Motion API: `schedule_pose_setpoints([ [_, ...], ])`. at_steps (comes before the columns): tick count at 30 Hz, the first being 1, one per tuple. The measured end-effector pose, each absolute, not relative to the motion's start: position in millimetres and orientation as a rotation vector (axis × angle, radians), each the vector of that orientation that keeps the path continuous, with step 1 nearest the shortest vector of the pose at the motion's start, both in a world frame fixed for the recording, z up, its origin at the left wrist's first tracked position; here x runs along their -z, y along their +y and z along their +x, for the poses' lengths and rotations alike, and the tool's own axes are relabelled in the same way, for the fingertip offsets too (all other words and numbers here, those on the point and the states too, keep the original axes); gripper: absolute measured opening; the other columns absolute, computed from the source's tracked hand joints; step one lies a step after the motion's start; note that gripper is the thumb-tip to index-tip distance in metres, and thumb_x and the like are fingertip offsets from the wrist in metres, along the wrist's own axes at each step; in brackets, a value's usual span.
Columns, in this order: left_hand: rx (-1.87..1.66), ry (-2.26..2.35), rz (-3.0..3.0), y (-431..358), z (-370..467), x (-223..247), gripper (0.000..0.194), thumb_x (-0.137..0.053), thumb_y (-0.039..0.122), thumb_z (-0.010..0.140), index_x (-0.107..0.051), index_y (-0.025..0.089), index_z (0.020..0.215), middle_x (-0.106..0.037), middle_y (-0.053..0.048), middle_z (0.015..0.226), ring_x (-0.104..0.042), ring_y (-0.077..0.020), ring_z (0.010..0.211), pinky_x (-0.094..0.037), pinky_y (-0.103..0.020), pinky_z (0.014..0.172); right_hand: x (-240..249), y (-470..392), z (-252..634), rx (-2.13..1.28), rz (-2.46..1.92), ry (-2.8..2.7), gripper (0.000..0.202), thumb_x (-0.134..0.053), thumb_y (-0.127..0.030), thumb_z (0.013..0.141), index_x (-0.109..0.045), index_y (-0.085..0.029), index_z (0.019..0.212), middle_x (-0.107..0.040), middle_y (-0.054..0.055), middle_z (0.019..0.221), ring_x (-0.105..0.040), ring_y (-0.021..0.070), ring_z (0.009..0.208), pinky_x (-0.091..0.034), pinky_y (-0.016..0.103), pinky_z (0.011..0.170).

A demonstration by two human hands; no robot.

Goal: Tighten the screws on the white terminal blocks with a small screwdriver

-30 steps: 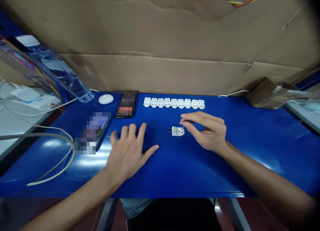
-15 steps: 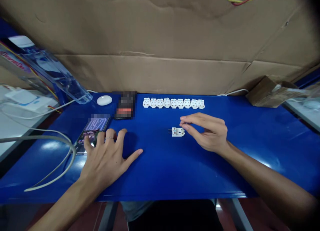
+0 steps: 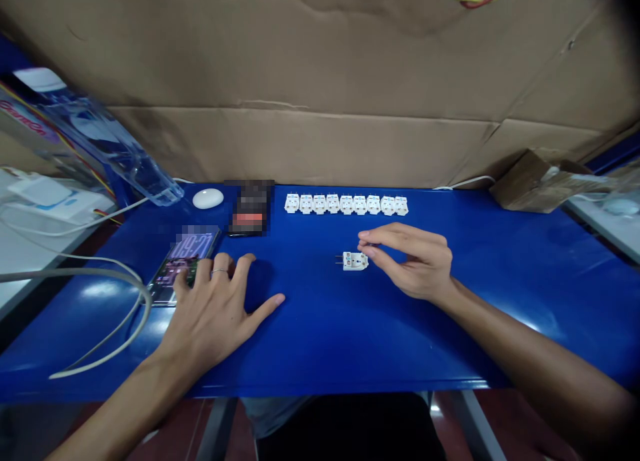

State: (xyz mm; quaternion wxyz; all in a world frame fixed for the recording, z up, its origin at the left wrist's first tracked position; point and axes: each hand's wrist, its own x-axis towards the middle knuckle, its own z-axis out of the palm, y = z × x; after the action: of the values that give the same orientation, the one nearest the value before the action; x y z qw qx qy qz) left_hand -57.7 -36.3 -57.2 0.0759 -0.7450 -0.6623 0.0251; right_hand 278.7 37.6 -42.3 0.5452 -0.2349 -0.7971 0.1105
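My left hand (image 3: 213,308) rests palm down with its fingers spread, the outer fingers over the lower part of a lit phone (image 3: 187,251). It holds nothing. My right hand (image 3: 415,261) hovers just right of a single white plug (image 3: 355,261), its thumb and fingertips drawn together in a pinch. Whether something small sits between those fingertips is too small to make out. That plug lies open-faced on the blue table (image 3: 320,341), inner parts showing, with its two pins pointing left. Farther back, several similar white plugs (image 3: 346,204) stand in a row, pins toward the cardboard.
A dark second phone (image 3: 250,211), partly blurred out, lies beside a white oval object (image 3: 208,198). A clear bottle (image 3: 115,144) leans at the left, near looping pale cables (image 3: 145,314). A cardboard wall (image 3: 320,144) closes the back; a brown box (image 3: 527,181) sits at the right.
The little finger of my left hand has shifted slightly inward on the phone. My right hand and the single plug stay essentially in place; the whole view has moved a little.
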Motion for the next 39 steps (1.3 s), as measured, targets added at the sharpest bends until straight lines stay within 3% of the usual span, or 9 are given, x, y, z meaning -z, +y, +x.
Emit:
schedule_pose_setpoints([
  [11,-0.015,-1.889,-2.235,-37.2,-60.0,55.6,0.087,-0.045,0.082,0.106,-0.062,0.011,0.153,-0.065,-0.029,0.133,-0.063,-0.0529,0.122,-0.047,-0.082,0.108,38.9,36.6,276.9,-0.238,-0.538,-1.891,0.040,-0.082,-0.007,0.097,-0.087,-0.030,0.129,-0.091,0.000,0.104,-0.087,0.0165,0.084,-0.074,0.030,0.075],
  [16,0.222,-1.739,-2.472,-36.1,-38.2,52.8,0.062,-0.052,0.058,0.111,-0.059,0.016,0.156,-0.067,-0.024,0.143,-0.062,-0.0501,0.134,-0.050,-0.074,0.114,40.9,37.9,274.4,-0.217,-0.559,-1.865,0.043,-0.083,-0.007,0.097,-0.085,-0.032,0.132,-0.091,-0.001,0.105,-0.085,0.0161,0.086,-0.073,0.031,0.078],
  [19,0.382,-1.641,-2.772,-25.7,-10.3,49.2,0.065,-0.063,0.052,0.108,-0.050,0.021,0.164,-0.061,-0.021,0.159,-0.060,-0.0458,0.144,-0.057,-0.064,0.110,43.2,39.5,274.6,-0.217,-0.603,-1.853,0.042,-0.084,-0.009,0.097,-0.085,-0.032,0.132,-0.091,-0.001,0.110,-0.085,0.0158,0.087,-0.074,0.032,0.082],
  [22,0.421,-1.558,-2.961,-5.3,20.5,44.0,0.074,-0.066,0.050,0.108,-0.041,0.019,0.170,-0.056,-0.021,0.166,-0.057,-0.0452,0.149,-0.054,-0.067,0.116,44.1,42.1,277.1,-0.241,-0.672,-1.853,0.040,-0.083,-0.014,0.099,-0.085,-0.033,0.134,-0.091,0.000,0.118,-0.085,0.0154,0.088,-0.075,0.034,0.086],
  [26,0.307,-1.534,-3.072,25.4,50.6,42.4,0.071,-0.068,0.054,0.109,-0.050,0.016,0.166,-0.064,-0.022,0.148,-0.067,-0.0458,0.128,-0.057,-0.068,0.105,43.4,45.8,281.3,-0.311,-0.713,-1.835,0.040,-0.085,-0.020,0.099,-0.085,-0.034,0.136,-0.091,0.000,0.118,-0.086,0.0161,0.093,-0.076,0.031,0.081],
  [30,0.524,-1.442,-3.164,42.5,59.2,56.0,0.044,-0.068,0.043,0.111,-0.067,0.022,0.151,-0.069,-0.016,0.132,-0.068,-0.0378,0.120,-0.057,-0.059,0.106,42.9,47.1,282.3,-0.248,-0.703,-1.820,0.040,-0.089,-0.020,0.095,-0.087,-0.037,0.132,-0.091,-0.001,0.118,-0.086,0.0178,0.093,-0.076,0.032,0.077],
  [33,0.706,-1.378,-3.201,45.8,55.6,67.8,0.028,-0.071,0.030,0.111,-0.076,0.027,0.138,-0.071,-0.010,0.131,-0.067,-0.0321,0.116,-0.054,-0.055,0.109,42.8,45.7,280.6,-0.184,-0.695,-1.821,0.041,-0.090,-0.018,0.094,-0.087,-0.039,0.129,-0.091,-0.002,0.115,-0.086,0.0172,0.087,-0.075,0.032,0.075],
  [39,0.844,-1.255,-3.309,48.9,46.9,70.0,0.021,-0.075,0.024,0.110,-0.077,0.026,0.131,-0.074,-0.006,0.139,-0.068,-0.0300,0.124,-0.050,-0.052,0.113,46.1,43.3,280.8,-0.176,-0.763,-1.776,0.041,-0.088,-0.016,0.096,-0.086,-0.039,0.130,-0.091,-0.002,0.110,-0.087,0.0185,0.080,-0.077,0.035,0.077],
])
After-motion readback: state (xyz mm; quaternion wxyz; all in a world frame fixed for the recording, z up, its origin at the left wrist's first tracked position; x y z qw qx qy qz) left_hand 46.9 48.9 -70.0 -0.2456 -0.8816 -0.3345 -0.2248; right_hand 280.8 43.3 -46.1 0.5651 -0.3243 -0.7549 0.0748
